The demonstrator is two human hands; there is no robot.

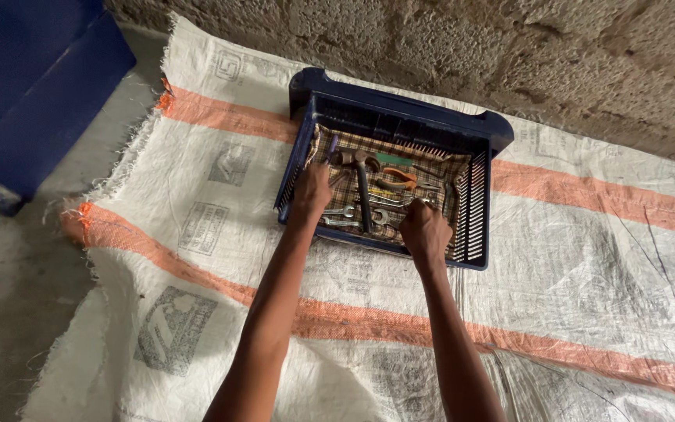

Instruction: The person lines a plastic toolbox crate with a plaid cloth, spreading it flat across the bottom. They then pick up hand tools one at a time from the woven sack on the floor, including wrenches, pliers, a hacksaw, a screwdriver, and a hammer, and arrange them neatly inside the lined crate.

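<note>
A dark blue plastic crate lies on a white woven sack and is lined with checked cloth. Inside it are several hand tools: a hammer, orange-handled pliers and spanners. My left hand reaches into the crate's left side, fingers down among the tools beside the hammer. My right hand is over the crate's near edge, fingers curled around tools there. What either hand grips is hidden by the hand itself.
The white sack with orange stripes covers the floor. A rough concrete wall rises just behind the crate. A blue box stands at the far left on the bare grey floor.
</note>
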